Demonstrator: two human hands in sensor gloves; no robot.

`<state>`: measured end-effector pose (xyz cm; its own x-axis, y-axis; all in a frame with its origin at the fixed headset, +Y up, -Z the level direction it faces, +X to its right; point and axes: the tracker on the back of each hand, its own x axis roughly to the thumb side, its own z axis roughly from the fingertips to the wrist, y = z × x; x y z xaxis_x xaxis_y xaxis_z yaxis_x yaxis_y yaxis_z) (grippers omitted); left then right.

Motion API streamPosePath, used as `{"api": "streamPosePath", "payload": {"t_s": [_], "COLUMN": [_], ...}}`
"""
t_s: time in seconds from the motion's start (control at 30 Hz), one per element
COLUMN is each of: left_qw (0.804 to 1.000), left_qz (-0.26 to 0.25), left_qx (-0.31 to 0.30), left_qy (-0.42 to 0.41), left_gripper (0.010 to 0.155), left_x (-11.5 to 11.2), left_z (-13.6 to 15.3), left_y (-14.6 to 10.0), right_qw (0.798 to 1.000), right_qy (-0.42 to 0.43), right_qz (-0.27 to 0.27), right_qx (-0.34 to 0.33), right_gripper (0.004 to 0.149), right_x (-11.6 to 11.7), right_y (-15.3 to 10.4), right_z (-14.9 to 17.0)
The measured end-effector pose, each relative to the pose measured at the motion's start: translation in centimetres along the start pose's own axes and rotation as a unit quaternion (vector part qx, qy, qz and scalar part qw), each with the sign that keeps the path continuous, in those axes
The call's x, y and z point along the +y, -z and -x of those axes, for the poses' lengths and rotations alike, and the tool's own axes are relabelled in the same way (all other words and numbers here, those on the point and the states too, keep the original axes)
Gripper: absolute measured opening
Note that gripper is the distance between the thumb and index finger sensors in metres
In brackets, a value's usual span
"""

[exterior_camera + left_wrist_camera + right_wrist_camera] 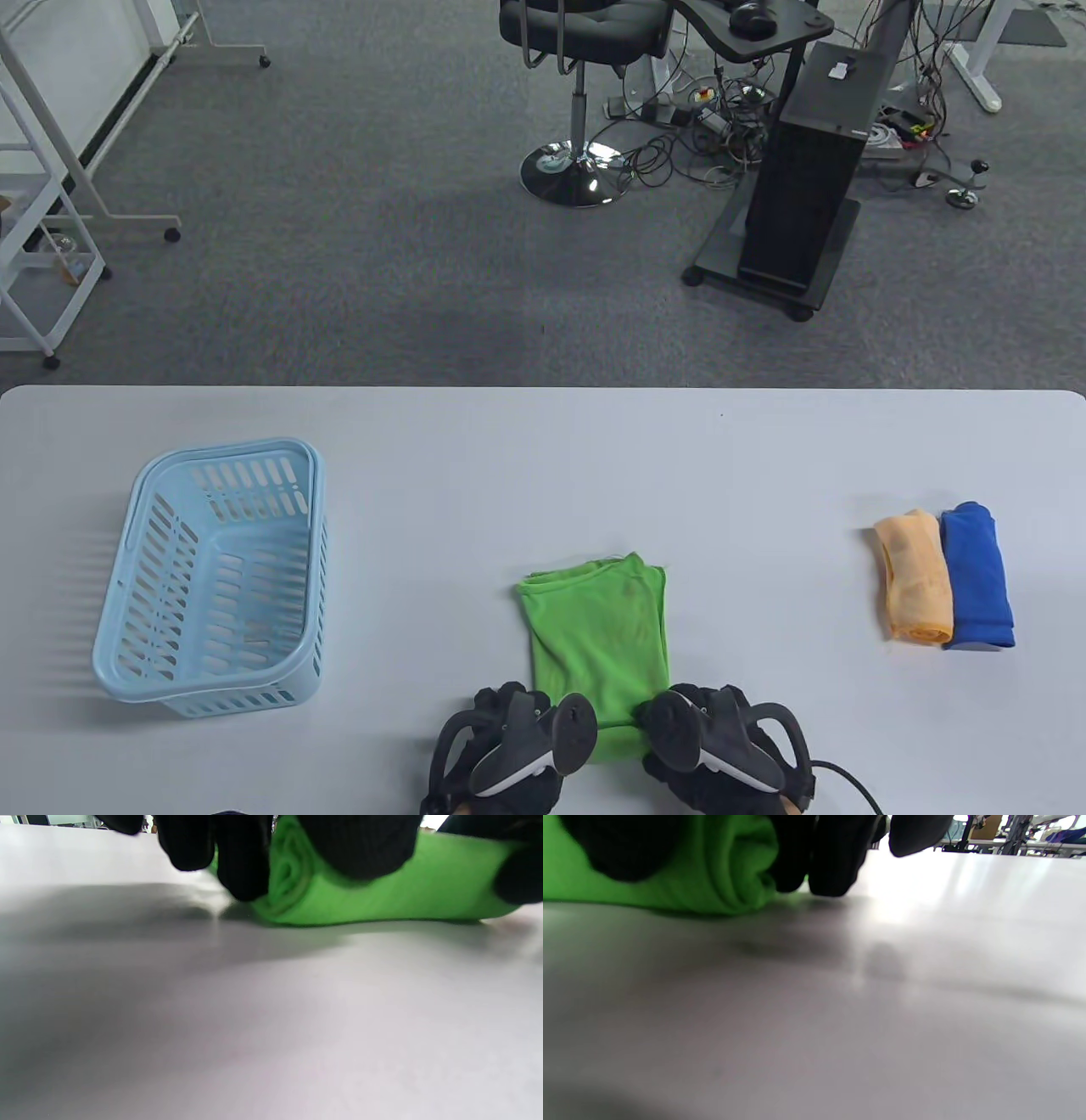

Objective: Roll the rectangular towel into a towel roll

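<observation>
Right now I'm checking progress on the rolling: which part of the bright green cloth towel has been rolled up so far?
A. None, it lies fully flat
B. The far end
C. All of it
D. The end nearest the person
D: both wrist views show the bright green cloth towel coiled under the left hand and right hand, while the table view shows the rest lying flat beyond.

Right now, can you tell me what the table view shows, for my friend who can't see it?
Two gloved hands, left hand and right hand, grip the near end of a green towel on a white table. A light blue basket stands to the left; an orange towel roll and a blue towel roll lie side by side at right.
</observation>
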<state>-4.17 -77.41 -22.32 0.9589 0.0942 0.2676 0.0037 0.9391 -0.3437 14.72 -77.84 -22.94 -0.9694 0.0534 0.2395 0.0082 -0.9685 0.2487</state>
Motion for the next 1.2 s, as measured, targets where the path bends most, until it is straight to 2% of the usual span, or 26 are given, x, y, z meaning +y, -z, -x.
{"api": "streamPosePath", "payload": {"t_s": [0.2,0.27,0.37,0.43,0.53,0.6,0.63,0.7,0.83,1.0,1.2], "left_qw": [0.999,0.997,0.994,0.993,0.997,0.995,0.994,0.996,0.998,0.999,0.999], "left_qz": [-0.007,-0.042,-0.101,-0.092,-0.040,-0.025,-0.038,-0.054,-0.044,-0.037,-0.031], "left_qx": [0.015,0.012,-0.022,-0.063,-0.050,-0.048,-0.047,-0.043,-0.035,-0.028,-0.025], "left_qy": [-0.037,-0.057,-0.037,-0.037,0.037,0.080,0.087,0.063,0.036,0.003,-0.009], "left_gripper": [0.058,0.062,0.061,0.064,0.070,0.065,0.061,0.056,0.053,0.052,0.052], "left_x": [0.6,1.2,1.9,1.7,0.9,0.2,0.0,0.0,0.0,0.0,0.1], "left_z": [0.6,0.8,0.4,-0.4,-1.5,-1.8,-1.8,-1.6,-1.4,-0.7,-0.2], "left_y": [-0.5,-1.0,-1.6,-1.5,-0.9,-0.5,-0.3,-0.1,-0.1,0.0,-0.1], "right_qw": [1.000,1.000,1.000,1.000,0.999,0.999,0.999,0.999,0.999,0.993,0.995], "right_qy": [0.004,0.011,0.015,0.019,0.034,0.041,0.039,0.038,0.046,0.077,0.039], "right_qz": [0.004,0.000,-0.002,-0.004,-0.012,-0.022,-0.025,-0.024,0.010,0.086,0.089], "right_qx": [-0.002,-0.003,-0.003,-0.004,-0.008,-0.003,-0.005,-0.005,-0.006,-0.024,-0.038], "right_gripper": [0.057,0.056,0.056,0.056,0.055,0.055,0.055,0.056,0.067,0.066,0.061], "right_x": [-0.2,-0.2,-0.2,-0.2,-0.2,-0.2,-0.2,-0.2,-0.7,-1.7,-1.5], "right_y": [-0.1,0.0,0.0,0.0,0.0,0.0,-0.1,-0.1,-0.5,-0.9,-0.8], "right_z": [0.2,0.3,0.4,0.4,0.4,0.4,0.4,0.4,0.4,0.4,0.0]}}
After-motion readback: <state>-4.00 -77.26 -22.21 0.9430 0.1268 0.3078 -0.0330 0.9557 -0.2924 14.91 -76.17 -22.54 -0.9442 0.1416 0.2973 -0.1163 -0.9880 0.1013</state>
